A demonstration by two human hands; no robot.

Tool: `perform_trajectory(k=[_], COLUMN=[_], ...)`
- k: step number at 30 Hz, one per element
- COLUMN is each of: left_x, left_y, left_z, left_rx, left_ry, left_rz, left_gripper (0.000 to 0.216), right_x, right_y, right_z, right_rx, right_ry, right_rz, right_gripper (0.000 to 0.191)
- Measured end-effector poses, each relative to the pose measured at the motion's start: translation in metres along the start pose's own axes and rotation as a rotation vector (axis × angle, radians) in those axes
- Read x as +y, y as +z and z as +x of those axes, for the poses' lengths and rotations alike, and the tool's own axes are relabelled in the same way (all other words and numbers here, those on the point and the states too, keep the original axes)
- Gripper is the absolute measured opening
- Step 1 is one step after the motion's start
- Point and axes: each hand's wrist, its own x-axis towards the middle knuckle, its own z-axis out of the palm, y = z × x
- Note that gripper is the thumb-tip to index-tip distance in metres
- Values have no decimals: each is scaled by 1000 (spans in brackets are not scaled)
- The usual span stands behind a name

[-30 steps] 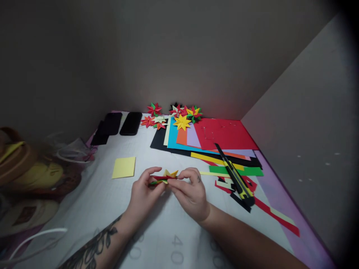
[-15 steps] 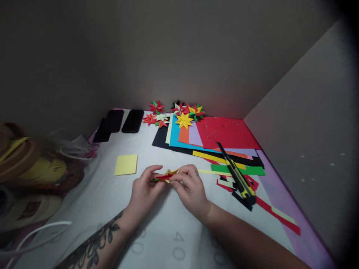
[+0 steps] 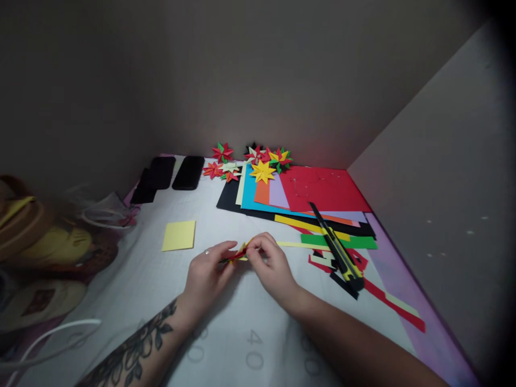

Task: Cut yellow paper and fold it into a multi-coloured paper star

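Observation:
Between my hands, just above the white sheet, is a small folded paper piece (image 3: 239, 255) in red, yellow and green. My left hand (image 3: 208, 270) pinches its left side between thumb and fingers. On the other side, the fingertips of my right hand (image 3: 272, 266) grip its upper right edge. Fingers cover much of the piece, so its full shape is hidden. A pad of yellow square paper (image 3: 178, 236) lies to the left, apart from my hands. Folded paper stars, among them a yellow star (image 3: 263, 171), sit at the back.
Coloured sheets, a red one (image 3: 326, 188) on top, lie at the back right. A utility knife (image 3: 337, 248) with its blade out rests over paper strips and scraps. Dark phones (image 3: 188, 173) lie back left. A white cable (image 3: 60, 329) and bags crowd the left edge.
My right hand has shifted its grip to the upper edge of the folded paper, which now tilts up more on the right. The whole view has moved slightly.

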Motion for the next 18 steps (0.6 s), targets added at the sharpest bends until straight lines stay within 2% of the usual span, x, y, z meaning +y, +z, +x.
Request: perform_trajectory(k=[3,5,12,18], left_x=[3,5,14,16], left_y=[0,0,4,5], left_z=[0,1,7,7], left_rx=[-14,-31,-41,-27], left_ry=[-49,-119,-440,-493], left_rz=[-44,-99,-301,-389], left_gripper=[31,32,39,41], right_x=[1,2,3,0], right_y=[0,0,-3,-3], right_z=[0,0,-1,-2], right_rx=[12,23,59,152], right_ry=[59,39,-117,-292], right_rz=[39,44,-29,-145], right_gripper=[8,8,10,9])
